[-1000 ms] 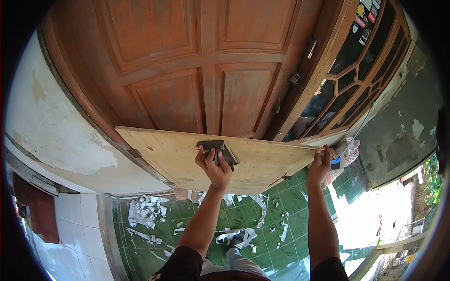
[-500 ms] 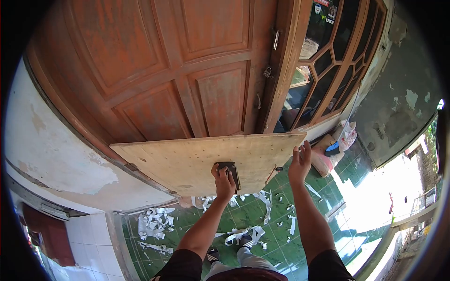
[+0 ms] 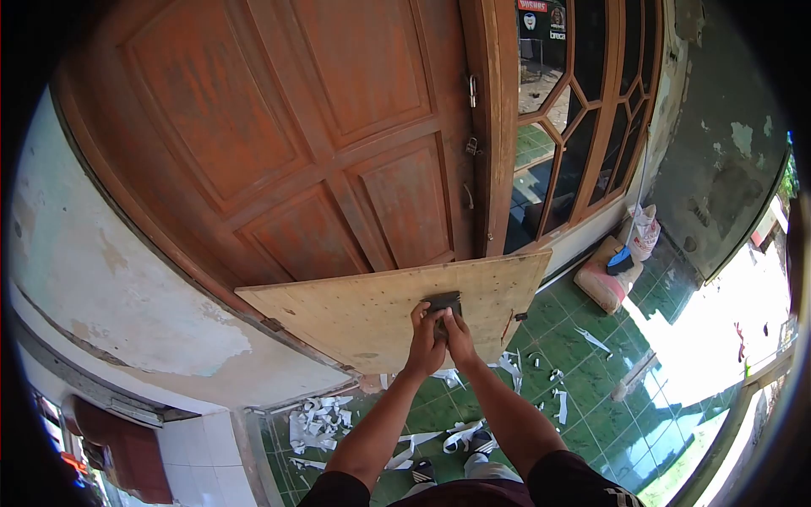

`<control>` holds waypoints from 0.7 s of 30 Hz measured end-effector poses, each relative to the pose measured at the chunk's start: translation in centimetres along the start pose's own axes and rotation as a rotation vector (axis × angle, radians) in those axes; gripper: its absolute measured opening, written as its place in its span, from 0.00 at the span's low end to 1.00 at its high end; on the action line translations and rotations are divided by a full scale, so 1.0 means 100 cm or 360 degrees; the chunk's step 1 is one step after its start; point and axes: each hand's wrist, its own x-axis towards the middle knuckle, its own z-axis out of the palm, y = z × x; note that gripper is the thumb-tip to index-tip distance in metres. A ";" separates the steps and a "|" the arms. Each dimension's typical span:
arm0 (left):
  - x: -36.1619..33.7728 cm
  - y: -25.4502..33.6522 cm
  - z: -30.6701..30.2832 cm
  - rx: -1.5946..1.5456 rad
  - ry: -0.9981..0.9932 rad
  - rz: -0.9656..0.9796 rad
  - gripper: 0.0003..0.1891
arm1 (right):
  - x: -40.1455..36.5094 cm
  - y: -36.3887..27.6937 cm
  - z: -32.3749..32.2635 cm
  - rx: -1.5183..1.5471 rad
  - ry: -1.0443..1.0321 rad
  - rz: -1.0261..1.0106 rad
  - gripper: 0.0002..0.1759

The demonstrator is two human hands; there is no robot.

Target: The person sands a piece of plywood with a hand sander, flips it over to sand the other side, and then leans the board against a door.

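Left hand (image 3: 425, 340): arm outstretched, fingers clamped on dark block (image 3: 443, 301).
Right hand (image 3: 459, 340): alongside, arm angled inward, gripping the same block.
Dark block: against the tilted board (image 3: 355, 317); exposed end faces the board's top edge; long axis seemingly up-slope, lower part hidden.

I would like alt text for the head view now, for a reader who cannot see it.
The left hand and right hand together hold a dark block over a pale wooden board, tilted before a brown panelled door. White scraps lie on the green tiled floor.
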 end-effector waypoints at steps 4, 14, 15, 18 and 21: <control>0.019 0.045 -0.035 -0.0243 0.0031 -0.0121 0.26 | 0.007 -0.011 0.007 -0.0460 0.0423 -0.0329 0.31; 0.096 0.027 -0.116 0.1126 -0.0032 -0.0157 0.20 | 0.029 0.001 -0.011 -0.0536 0.0835 -0.0373 0.24; 0.094 0.026 -0.116 0.1114 0.0007 -0.0115 0.19 | 0.031 -0.001 -0.013 -0.0622 0.0903 -0.0428 0.24; 0.098 0.029 -0.115 0.1080 0.0074 -0.0037 0.18 | 0.037 -0.060 -0.017 -0.0626 0.1080 -0.0612 0.23; 0.098 0.030 -0.113 0.1063 0.0061 -0.0130 0.18 | 0.043 -0.124 -0.032 -0.0384 0.1098 -0.0712 0.23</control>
